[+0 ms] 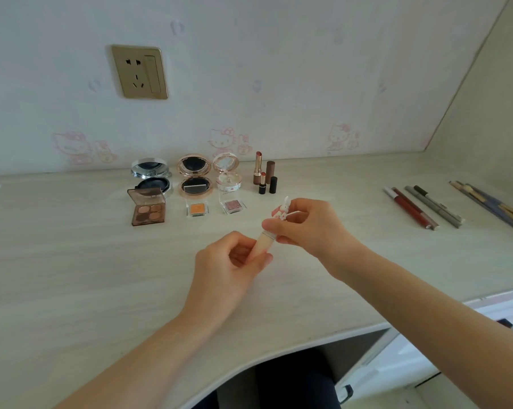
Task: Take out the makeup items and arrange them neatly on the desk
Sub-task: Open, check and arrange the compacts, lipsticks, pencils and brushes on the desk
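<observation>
Fingers [243, 250] of left hand [222, 267] curl round the lower body of a cream tube [261, 243] held above the bench [72, 276]; right hand [305, 225] pinches its cap end, where a small bunny charm [282, 209] sticks up. Behind on the bench: three open compacts [194, 175], eyeshadow palette [147, 209], two small single shadows [196, 208], lipsticks [264, 175]. Pencils [420, 206] and brushes [488, 206] lie far right, well apart.
</observation>
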`<action>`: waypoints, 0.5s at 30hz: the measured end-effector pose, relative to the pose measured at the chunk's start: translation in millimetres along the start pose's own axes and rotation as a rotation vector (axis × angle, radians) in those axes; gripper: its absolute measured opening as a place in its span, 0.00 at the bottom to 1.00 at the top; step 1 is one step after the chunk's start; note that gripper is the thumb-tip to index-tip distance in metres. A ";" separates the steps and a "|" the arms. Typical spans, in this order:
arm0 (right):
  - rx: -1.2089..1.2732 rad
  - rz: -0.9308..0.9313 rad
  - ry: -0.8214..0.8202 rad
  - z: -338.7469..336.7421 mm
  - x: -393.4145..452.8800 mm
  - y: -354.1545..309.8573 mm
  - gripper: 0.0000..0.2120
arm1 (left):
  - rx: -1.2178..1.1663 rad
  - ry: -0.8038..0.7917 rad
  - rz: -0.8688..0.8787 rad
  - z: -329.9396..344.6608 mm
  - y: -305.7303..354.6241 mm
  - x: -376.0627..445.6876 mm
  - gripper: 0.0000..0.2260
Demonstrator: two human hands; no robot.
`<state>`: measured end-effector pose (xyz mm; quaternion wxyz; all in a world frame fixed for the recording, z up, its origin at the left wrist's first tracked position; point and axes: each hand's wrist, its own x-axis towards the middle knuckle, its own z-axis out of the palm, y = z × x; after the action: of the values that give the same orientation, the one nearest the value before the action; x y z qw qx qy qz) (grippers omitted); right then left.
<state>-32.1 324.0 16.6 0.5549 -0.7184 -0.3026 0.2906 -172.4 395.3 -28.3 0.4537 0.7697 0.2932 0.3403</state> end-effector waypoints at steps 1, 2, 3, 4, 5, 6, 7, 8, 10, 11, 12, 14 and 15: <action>0.005 0.007 -0.007 -0.4 0.7 0.6 0.10 | 0.004 -0.008 -0.009 0.7 0.3 -0.3 0.05; 0.008 0.011 -0.017 -0.8 1.1 0.6 0.09 | 0.010 -0.016 -0.020 1.4 0.4 -0.7 0.05; 0.015 0.014 -0.030 -1.2 1.6 0.0 0.08 | 0.010 -0.025 -0.036 2.0 0.1 -0.6 0.04; 0.030 0.016 -0.050 -1.8 1.7 -1.5 0.08 | -0.002 -0.038 -0.058 2.0 -0.3 0.1 0.03; 0.048 0.018 -0.072 -3.1 2.1 -3.5 0.08 | -0.027 -0.056 -0.086 1.4 -0.8 1.4 0.02; 0.065 0.021 -0.096 -5.0 2.7 -5.6 0.08 | -0.060 -0.079 -0.113 0.4 -1.6 2.8 0.02; 0.080 0.025 -0.125 -7.3 3.2 -8.0 0.09 | -0.091 -0.103 -0.136 -0.7 -2.1 4.0 0.02; 0.097 0.032 -0.160 -10.0 3.4 -10.1 0.11 | -0.111 -0.123 -0.150 -1.4 -2.3 4.5 0.03; 0.157 0.053 -0.232 -15.1 4.6 -12.4 0.14 | -0.126 -0.128 -0.155 -1.2 -2.2 4.2 0.03; 0.188 0.062 -0.258 -16.8 5.1 -12.3 0.16 | -0.129 -0.117 -0.154 -0.3 -2.1 3.9 0.03; 0.210 0.066 -0.275 -17.5 5.3 -12.0 0.16 | -0.131 -0.104 -0.153 0.5 -1.9 3.6 0.02; 0.209 0.062 -0.279 -15.6 6.0 -10.0 0.15 | -0.125 -0.080 -0.149 1.7 -2.0 3.6 0.01; 0.185 0.055 -0.270 -13.4 6.2 -8.6 0.14 | -0.116 -0.069 -0.146 1.7 -2.1 3.5 0.01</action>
<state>-18.9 322.0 27.4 0.5646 -0.6268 -0.3266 0.4262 -169.3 397.9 -29.9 0.5310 0.7299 0.3123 0.2960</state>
